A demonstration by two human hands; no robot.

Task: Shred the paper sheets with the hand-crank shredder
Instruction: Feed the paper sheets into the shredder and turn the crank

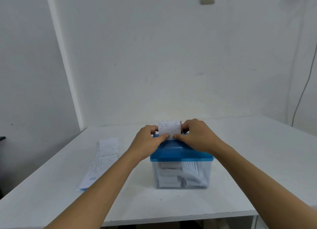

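Two hands work at the shredder [181,162], which stands mid-table [240,168]. The left hand [147,144] and right hand [197,138] each pinch a side of a printed paper sheet [169,128], holding it upright at the slot in the blue lid [171,151]. Its clear bin already holds white strips and folded scraps, so some shredding looks done. Another long printed sheet [101,160] lies flat to the left, untouched. By this judgement the task is partway: this sheet needs cranking through, then the other.

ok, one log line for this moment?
stage: feeding | hands: left, right both on sheet at shredder slot | spare paper left on table
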